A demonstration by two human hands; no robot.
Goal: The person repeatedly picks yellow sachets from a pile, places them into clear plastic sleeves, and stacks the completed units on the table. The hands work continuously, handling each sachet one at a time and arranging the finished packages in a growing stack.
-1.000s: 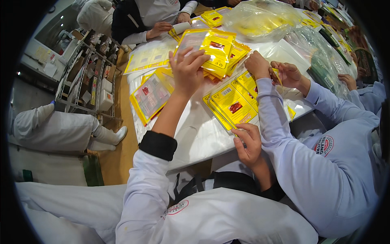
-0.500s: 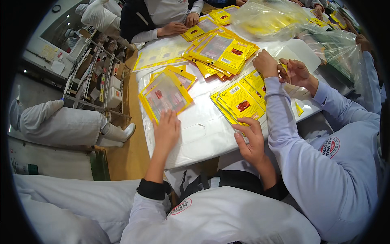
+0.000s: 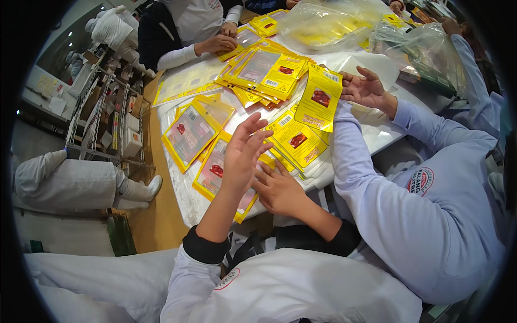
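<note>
A flat yellow-bordered pouch (image 3: 215,171) with a clear front lies on the table before me, partly hidden by my arm. Above it my left hand (image 3: 245,148) is raised with its fingers apart, holding nothing. My right hand (image 3: 281,189) is low at the pouch's right edge, fingers spread and touching or just over that edge; I cannot tell which. Another such pouch (image 3: 186,132) lies to the left, overlapping more beneath it. Just beyond my right hand is a small stack of yellow pouches (image 3: 299,142), printed side up.
A co-worker at my right holds up a yellow pouch (image 3: 321,98). A larger pouch pile (image 3: 277,70) sits mid-table. Another person's hands (image 3: 215,44) work at the far side. Large clear plastic bags (image 3: 323,24) lie farther back. A wire shelf (image 3: 110,116) stands left.
Another clear-fronted pouch now lies in front of me. My left hand has lifted off and moved right; my right hand has moved left. The co-worker has raised a pouch from the stack's area.
</note>
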